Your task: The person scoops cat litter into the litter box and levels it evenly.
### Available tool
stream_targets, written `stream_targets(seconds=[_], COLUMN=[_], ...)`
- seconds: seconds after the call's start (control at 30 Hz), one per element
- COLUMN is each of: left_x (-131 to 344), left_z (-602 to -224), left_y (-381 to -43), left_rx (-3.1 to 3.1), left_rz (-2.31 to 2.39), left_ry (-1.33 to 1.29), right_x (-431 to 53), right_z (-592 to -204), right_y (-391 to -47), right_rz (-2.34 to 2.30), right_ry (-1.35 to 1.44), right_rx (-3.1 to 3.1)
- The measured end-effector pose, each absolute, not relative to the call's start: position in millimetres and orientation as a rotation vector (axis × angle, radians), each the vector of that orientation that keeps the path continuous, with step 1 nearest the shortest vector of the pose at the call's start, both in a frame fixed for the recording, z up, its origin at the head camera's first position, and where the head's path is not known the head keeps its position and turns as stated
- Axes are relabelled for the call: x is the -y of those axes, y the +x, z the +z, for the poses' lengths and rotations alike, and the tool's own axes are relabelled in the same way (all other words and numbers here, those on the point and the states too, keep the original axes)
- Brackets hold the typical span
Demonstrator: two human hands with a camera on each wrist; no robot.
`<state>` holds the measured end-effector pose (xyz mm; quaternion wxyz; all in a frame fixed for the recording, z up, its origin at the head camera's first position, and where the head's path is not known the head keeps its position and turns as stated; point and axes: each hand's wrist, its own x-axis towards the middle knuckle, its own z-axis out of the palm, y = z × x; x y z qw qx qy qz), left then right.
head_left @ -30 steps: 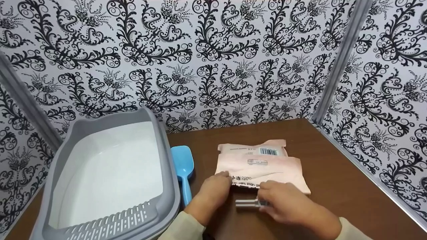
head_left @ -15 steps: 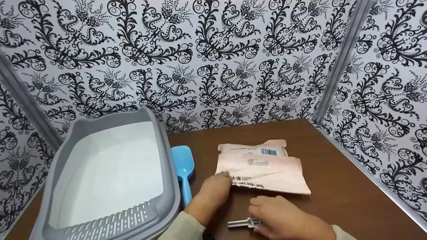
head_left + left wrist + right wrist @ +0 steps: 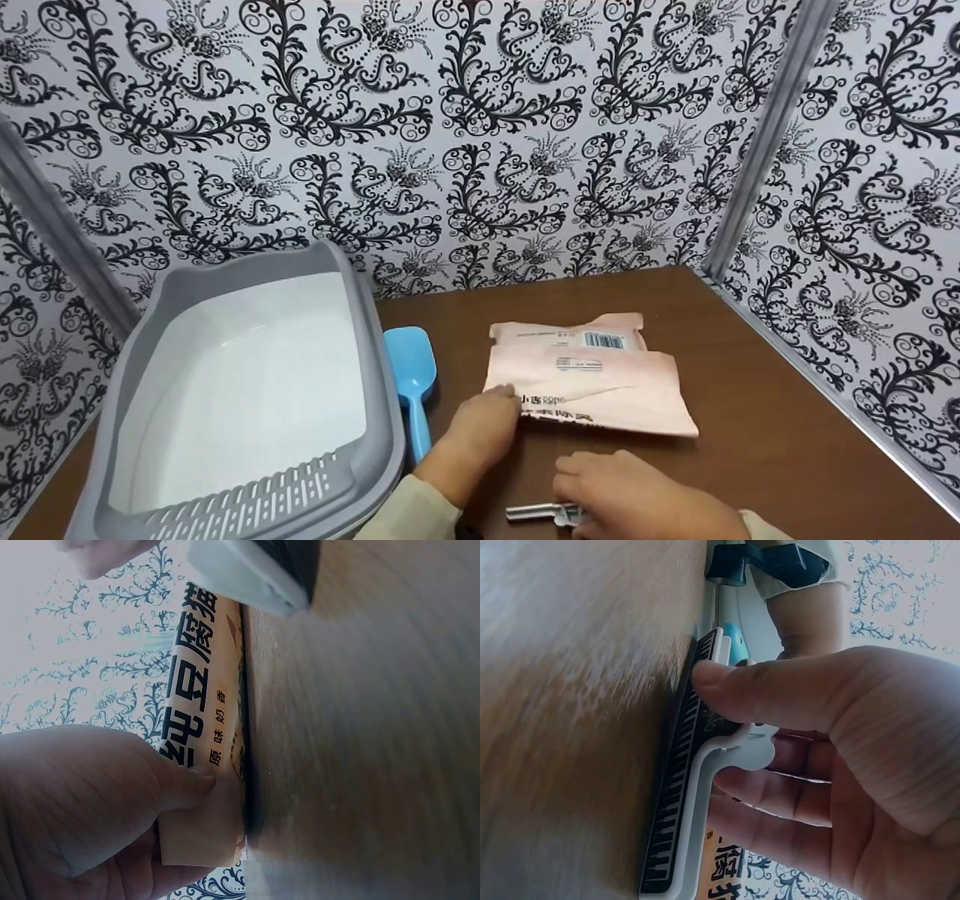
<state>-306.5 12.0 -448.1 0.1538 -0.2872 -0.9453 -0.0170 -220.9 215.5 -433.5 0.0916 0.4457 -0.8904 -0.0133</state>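
Note:
A pink cat litter bag [image 3: 585, 382] lies folded over on the brown table, its barcode toward the back. My left hand [image 3: 480, 427] pinches the bag's near left corner; in the left wrist view the thumb [image 3: 191, 784] presses its printed face, with fingers behind. Nearer to me, my right hand [image 3: 637, 495] holds a bag clip [image 3: 529, 512] apart from the bag. The right wrist view shows the clip as white with a black piano-key pattern [image 3: 676, 787], gripped between thumb and fingers, its long edge close over the tabletop. The palm hides part of the clip in the head view.
A large grey-rimmed litter box [image 3: 379, 375] with a white inside fills the left side of the table. Beside its right wall lies a blue scoop [image 3: 411, 360], handle toward me. Patterned wall panels [image 3: 510, 187] stand behind and on both sides.
My right hand has drawn back from the bag's near edge toward me and slightly left, carrying the clip. The left hand keeps its place on the bag's corner.

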Motion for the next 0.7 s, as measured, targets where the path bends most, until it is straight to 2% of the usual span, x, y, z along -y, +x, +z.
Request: stream_targets(seconds=[0.7], left_x=[-11.9], left_z=[-447.9], left_y=[-307.7], left_rx=[2.757], left_rz=[-0.028], left_ry=[-0.834], right_x=[-211.9], right_z=[-435.2], right_y=[-215.0], right_rz=[-0.034], right_ry=[1.531], right_rx=[2.673])
